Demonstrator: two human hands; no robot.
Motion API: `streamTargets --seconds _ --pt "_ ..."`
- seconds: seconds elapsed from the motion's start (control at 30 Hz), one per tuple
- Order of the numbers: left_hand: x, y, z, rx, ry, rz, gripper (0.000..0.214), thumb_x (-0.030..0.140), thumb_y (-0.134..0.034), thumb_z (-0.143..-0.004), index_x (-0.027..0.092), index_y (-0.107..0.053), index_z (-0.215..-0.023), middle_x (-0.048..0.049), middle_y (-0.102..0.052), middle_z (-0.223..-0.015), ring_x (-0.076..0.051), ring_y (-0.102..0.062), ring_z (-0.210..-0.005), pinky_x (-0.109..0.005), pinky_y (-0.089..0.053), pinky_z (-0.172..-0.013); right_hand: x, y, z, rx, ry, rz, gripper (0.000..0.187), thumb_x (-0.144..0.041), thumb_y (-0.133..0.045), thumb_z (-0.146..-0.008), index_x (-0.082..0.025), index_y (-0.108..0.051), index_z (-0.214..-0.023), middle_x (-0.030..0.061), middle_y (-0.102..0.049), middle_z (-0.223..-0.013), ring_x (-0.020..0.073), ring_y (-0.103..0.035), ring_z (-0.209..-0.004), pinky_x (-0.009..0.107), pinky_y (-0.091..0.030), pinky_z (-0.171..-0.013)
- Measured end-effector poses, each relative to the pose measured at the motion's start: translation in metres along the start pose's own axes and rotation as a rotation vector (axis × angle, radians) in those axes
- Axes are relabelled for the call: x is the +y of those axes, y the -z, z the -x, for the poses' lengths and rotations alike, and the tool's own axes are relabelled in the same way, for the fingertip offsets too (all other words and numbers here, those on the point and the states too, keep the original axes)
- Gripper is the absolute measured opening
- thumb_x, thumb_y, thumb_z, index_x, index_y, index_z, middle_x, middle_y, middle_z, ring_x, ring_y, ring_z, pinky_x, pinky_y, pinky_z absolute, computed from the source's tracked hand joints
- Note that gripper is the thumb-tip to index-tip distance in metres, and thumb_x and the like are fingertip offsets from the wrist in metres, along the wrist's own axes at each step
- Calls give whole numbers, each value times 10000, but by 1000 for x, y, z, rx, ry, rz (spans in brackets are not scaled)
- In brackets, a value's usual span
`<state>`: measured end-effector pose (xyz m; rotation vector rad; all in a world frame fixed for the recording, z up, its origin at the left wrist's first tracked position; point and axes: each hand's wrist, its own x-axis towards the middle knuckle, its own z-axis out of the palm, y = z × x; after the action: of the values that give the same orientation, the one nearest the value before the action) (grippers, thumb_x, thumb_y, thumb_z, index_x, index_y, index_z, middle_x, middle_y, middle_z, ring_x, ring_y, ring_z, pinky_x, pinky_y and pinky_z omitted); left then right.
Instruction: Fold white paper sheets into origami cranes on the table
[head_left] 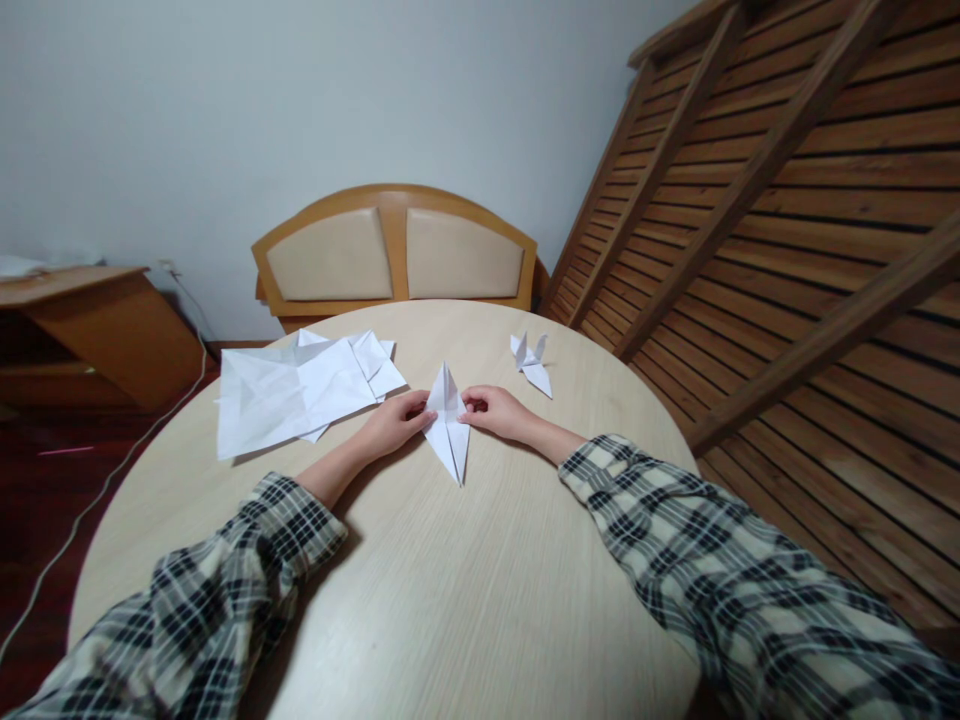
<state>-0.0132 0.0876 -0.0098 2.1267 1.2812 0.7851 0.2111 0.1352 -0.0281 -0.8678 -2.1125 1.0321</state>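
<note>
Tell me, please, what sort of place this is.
Perhaps a bedroom at home: an arched light-brown wooden panel with two cream pads, like a headboard, stands beyond the round pale wooden table; a brown slatted wooden frame, like a bed base, rises at right.

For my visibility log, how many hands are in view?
2: the left hand holds the diamond-folded white paper at its left edge, the right hand at its right edge.

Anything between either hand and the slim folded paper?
Nothing visible: the left hand and right hand both pinch the slim folded paper at its sides. The white sheets lie left of it, the paper crane beyond, to the right.
</note>
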Motion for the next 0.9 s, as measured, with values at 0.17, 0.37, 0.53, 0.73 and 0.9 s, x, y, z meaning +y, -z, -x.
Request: streamTargets --seconds 0.17,0.37,0.53,0.73,0.9 --pt "-2 0 -1 9 7 -26 320 367 -537 -862 173 -628 -1100 -58 -672 -933 -214 -602 -832 -340 -459 -763 -2 1 0 -8 -2 19 86 -179 -689 -746 -167 -621 -797 -14 -556 -724 132 -506 -677 267 -405 -648" --pt "-4 -1 -1 7 7 25 374 336 -580 -843 176 -604 -1181 -80 -694 -1053 -233 -634 -927 -362 -475 -834 -3 -3 4 63 -6 -41 310 -157 -664 -755 -177 -561 -1047 -36 -545 -742 139 -537 -693 293 -443 -706" --pt "-3 -1 -1 2 15 82 402 302 -589 -846 165 -568 -1223 -113 -694 -1147 -248 -647 -1006 -398 -476 -904 -6 -4 8 122 88 13 306 -141 -618 -786 -207 -486 -1054 -14 -548 -845 151 -561 -779 307 -466 -736" --pt "-3 -2 0 -5 5 137 445 306 -590 -838 143 -538 -1249 -136 -684 -1184 -241 -654 -1052 -386 -489 -918 -12 -2 8 52 137 132 504 -68 -603 -785 -210 -530 -1262 55 -583 -1023 179 -559 -921 358 -468 -859" --pt "-7 -3 0 4 25 161 646 320 -610 -827 144 -381 -1404 -154 -692 -1153 -245 -654 -1003 -405 -488 -886 -12 -1 8 33 167 213 561 -79 -610 -807 -214 -521 -1344 77 -581 -1081 190 -556 -956 386 -461 -913"
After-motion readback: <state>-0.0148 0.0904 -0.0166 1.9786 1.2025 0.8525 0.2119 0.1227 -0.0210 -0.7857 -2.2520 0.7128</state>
